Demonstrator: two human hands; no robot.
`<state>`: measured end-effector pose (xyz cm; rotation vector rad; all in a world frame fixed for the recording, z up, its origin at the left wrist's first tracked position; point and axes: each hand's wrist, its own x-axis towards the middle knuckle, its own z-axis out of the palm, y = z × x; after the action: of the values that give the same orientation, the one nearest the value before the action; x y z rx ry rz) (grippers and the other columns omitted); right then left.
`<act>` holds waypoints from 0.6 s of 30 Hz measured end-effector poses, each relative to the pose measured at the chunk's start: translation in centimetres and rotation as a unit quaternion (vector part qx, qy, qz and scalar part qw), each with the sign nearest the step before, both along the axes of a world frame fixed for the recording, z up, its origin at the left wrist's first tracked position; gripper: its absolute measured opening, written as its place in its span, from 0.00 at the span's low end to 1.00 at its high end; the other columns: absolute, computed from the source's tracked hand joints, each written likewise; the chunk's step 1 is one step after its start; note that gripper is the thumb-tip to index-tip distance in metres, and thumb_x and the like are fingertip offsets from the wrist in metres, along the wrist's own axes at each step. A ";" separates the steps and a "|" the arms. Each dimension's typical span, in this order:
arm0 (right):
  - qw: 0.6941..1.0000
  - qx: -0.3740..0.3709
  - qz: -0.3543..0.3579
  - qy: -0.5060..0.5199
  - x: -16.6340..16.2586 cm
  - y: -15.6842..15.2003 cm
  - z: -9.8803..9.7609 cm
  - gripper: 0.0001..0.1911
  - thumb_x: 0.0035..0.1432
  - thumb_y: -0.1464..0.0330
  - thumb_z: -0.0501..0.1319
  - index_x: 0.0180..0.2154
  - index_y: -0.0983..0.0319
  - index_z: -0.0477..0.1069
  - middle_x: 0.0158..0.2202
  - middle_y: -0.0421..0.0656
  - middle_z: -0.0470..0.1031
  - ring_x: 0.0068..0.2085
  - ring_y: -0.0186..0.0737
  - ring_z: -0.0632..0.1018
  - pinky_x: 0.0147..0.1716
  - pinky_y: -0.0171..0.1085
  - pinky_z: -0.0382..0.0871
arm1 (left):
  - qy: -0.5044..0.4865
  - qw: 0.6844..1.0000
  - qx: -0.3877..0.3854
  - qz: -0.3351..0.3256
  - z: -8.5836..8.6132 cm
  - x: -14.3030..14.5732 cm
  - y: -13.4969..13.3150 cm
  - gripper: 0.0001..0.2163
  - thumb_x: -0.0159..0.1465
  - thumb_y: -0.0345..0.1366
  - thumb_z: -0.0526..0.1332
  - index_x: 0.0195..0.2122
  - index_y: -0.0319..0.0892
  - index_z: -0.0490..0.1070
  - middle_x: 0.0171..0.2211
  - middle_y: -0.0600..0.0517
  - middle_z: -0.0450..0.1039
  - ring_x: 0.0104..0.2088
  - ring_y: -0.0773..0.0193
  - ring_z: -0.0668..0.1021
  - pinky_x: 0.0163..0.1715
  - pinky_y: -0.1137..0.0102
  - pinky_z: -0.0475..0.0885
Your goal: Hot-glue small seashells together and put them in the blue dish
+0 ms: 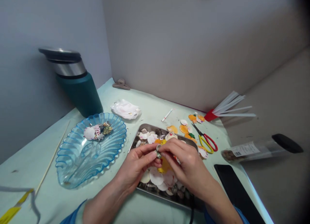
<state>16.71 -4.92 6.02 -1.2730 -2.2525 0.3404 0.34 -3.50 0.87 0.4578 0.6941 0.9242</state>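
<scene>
Black slab [238,188], one: right of the metal tray [167,199], near its front corner
Thin stick [52,162], one: well left of the tray
My left hand [137,167]: above the tray, thumb and forefinger drawn together, pinching a small piece [158,149], partly greenish, too small for me to identify
My right hand [187,159]: above the tray also, fingertips narrowed onto the upper side of that same piece
White shells [156,177]: heaped inside the tray, beneath my hands
Yellow item [166,166]: over the tray's middle, largely hidden from me by the fingers
Blue dish [77,153], scalloped: left of the tray, bearing a shell cluster [97,132]
Clear jar [256,152], black lid: right of the tray, beyond the slab
Scissors [201,133], red and yellow handles: near the tray's far right corner
Orange shells [190,137]: just behind the tray, near the scissors
Short white stick [167,115]: behind the tray
White packet [126,108]: behind the tray, leftward
Red cup [210,115], white strips [233,105] within: behind the tray, rightward
Green bottle [79,91]: behind the tray, far left
Brown clip [121,84]: farthest behind the tray
</scene>
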 end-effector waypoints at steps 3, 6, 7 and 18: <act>1.000 -0.007 -0.001 -0.007 0.2 0.0 0.0 0.10 0.65 0.73 0.53 0.38 0.62 0.73 0.33 0.45 0.73 0.34 0.39 0.74 0.35 0.37 0.68 | -0.006 1.000 -0.003 0.002 0.0 -0.1 0.1 0.15 0.49 0.31 0.73 0.39 0.35 0.79 0.29 0.47 0.79 0.24 0.70 0.77 0.31 0.73 0.74; 1.000 -0.011 -0.002 -0.009 0.3 0.0 -0.1 0.09 0.64 0.73 0.54 0.38 0.62 0.72 0.34 0.45 0.73 0.34 0.39 0.74 0.35 0.37 0.68 | -0.011 1.000 0.000 0.003 -0.1 -0.2 0.2 0.14 0.51 0.31 0.72 0.40 0.36 0.79 0.29 0.47 0.79 0.24 0.70 0.77 0.32 0.74 0.74; 1.000 -0.009 -0.002 -0.007 0.3 0.0 -0.1 0.09 0.64 0.73 0.54 0.38 0.62 0.72 0.34 0.45 0.73 0.34 0.39 0.74 0.35 0.37 0.68 | -0.011 1.000 0.003 0.003 -0.1 -0.2 0.2 0.14 0.51 0.31 0.72 0.40 0.36 0.79 0.29 0.47 0.79 0.24 0.70 0.77 0.32 0.74 0.74; 1.000 0.001 0.007 0.023 0.1 0.0 -0.2 0.10 0.65 0.73 0.53 0.38 0.62 0.74 0.33 0.45 0.73 0.34 0.38 0.74 0.34 0.36 0.68 | -0.008 1.000 0.014 -0.009 -0.1 -0.2 0.1 0.15 0.51 0.31 0.72 0.40 0.36 0.79 0.31 0.47 0.79 0.26 0.70 0.77 0.32 0.74 0.74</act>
<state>16.84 -4.93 5.86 -1.2364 -2.2241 0.3676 0.14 -3.42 0.74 0.4806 0.6622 0.9197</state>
